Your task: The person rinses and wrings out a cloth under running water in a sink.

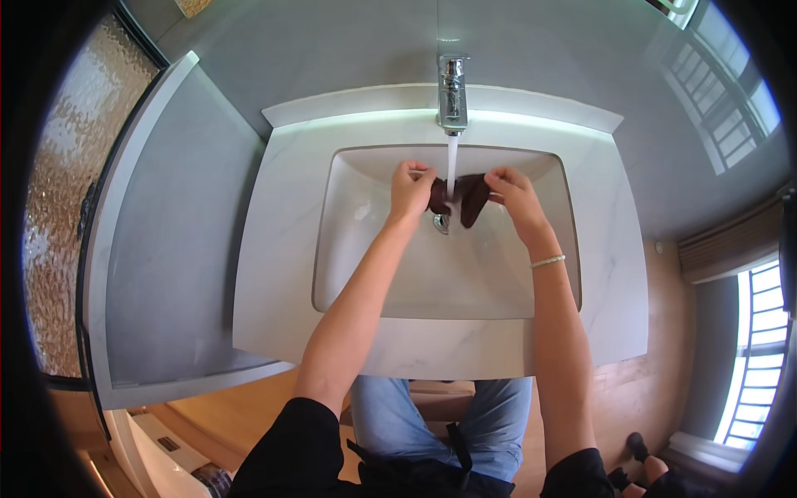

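Broadly, a smooth grey wall (349, 50) rises behind a white, grey-veined countertop (274, 249) with a rounded rectangular white basin (465, 290). Over it, the left hand (410, 192) and right hand (518, 201) pinch opposite ends of a dark brown cloth (473, 199) under running water (452, 158).

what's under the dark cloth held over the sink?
Just below the dark cloth in view, a metal drain partly shows in the white sink. The sink surface directly behind the cloth is covered; can't tell what's there.
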`<state>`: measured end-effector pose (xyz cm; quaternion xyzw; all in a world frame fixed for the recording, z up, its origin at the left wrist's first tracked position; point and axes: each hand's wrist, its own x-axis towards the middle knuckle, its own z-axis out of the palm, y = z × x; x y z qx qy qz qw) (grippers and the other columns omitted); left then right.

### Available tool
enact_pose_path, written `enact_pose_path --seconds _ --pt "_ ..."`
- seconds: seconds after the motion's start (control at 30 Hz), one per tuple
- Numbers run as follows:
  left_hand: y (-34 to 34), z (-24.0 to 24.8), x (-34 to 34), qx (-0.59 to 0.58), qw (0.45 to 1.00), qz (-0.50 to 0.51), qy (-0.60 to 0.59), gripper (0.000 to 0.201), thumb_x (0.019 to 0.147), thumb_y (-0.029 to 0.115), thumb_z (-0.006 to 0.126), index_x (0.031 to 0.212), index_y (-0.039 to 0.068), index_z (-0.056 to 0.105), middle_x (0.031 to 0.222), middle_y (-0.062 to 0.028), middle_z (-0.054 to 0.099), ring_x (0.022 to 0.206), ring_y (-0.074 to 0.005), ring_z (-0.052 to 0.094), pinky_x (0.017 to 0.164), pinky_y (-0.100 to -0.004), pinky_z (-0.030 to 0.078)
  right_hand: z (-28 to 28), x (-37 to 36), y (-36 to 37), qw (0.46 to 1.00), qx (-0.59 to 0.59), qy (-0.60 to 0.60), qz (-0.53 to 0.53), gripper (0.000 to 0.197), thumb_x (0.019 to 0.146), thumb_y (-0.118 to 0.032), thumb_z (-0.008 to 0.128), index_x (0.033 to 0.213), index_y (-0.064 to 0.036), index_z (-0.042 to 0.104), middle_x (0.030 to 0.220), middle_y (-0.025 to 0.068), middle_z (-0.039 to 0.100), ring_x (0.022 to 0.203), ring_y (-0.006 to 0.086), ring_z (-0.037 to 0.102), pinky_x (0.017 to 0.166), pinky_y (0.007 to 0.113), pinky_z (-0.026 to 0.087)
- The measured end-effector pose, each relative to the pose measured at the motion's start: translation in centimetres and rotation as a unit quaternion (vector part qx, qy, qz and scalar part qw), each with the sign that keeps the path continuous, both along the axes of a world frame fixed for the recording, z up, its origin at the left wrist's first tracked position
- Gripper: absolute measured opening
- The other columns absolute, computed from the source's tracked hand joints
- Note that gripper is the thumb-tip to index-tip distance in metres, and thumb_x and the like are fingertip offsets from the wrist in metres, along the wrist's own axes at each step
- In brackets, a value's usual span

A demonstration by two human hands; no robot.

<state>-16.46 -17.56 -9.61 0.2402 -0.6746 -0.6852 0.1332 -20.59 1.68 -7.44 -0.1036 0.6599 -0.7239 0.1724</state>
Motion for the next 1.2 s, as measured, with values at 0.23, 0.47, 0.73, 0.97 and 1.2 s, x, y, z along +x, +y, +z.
enact_pose_path --seconds 0.23,0.47,0.73,0.97,1.2 --pt "-1.0 -2.5 -0.3 -0.238 0.965 -0.061 -0.087 0.022 0.088 0.017 0.054 0.106 0.010 0.064 0.095 -0.0119 0.067 0.085 -0.0292 0.064 0.076 -0.0411 0.049 1.4 -0.4 0.0 0.991 -0.130 0.006 -0.041 0.014 0.097 -0.021 0.053 0.094 -0.0088 0.049 0.084 -0.0028 0.051 0.076 0.0069 0.047 0.068 0.025 0.042" --pt "0.5 -2.0 -0.2 -0.316 0.907 -0.276 -0.015 0.027 0.081 0.016 0.055 0.104 0.008 0.066 0.098 -0.0164 0.067 0.092 -0.0334 0.063 0.084 -0.0393 0.047 1.6 0.5 -1.1 0.963 -0.266 0.017 0.041 0.008 0.098 -0.016 0.052 0.099 -0.0083 0.051 0.090 -0.0023 0.053 0.084 0.0093 0.052 0.074 0.029 0.046" --pt "-0.3 0.7 0.6 -0.133 0.945 -0.288 -0.077 0.031 0.077 0.021 0.066 0.098 -0.001 0.067 0.091 -0.0124 0.068 0.083 -0.0196 0.063 0.079 -0.0321 0.048 1.8 0.2 -0.7 0.962 -0.267 -0.045 -0.019 0.008 0.097 -0.017 0.050 0.093 -0.0109 0.050 0.089 -0.0017 0.052 0.083 0.0107 0.051 0.074 0.028 0.043" --pt "-2.1 2.9 1.1 -0.174 0.935 -0.306 -0.036 0.036 0.074 0.025 0.075 0.099 -0.001 0.069 0.080 -0.0083 0.068 0.071 -0.0140 0.061 0.069 -0.0282 0.048 0.1 -0.5 -1.1 0.989 0.105 0.097 -0.033 0.033 0.079 -0.030 0.072 0.094 -0.0029 0.061 0.074 0.0026 0.053 0.068 0.0128 0.051 0.060 0.030 0.042" --pt "-2.7 2.7 1.2 -0.197 0.941 -0.276 0.000 0.027 0.084 0.022 0.069 0.100 0.000 0.069 0.076 -0.0081 0.068 0.066 -0.0155 0.059 0.067 -0.0311 0.048 -0.4 0.5 -1.3 0.906 0.328 0.249 0.098 0.041 0.075 -0.035 0.074 0.092 0.0024 0.070 0.083 0.0171 0.063 0.077 0.0314 0.060 0.072 0.041 0.048"
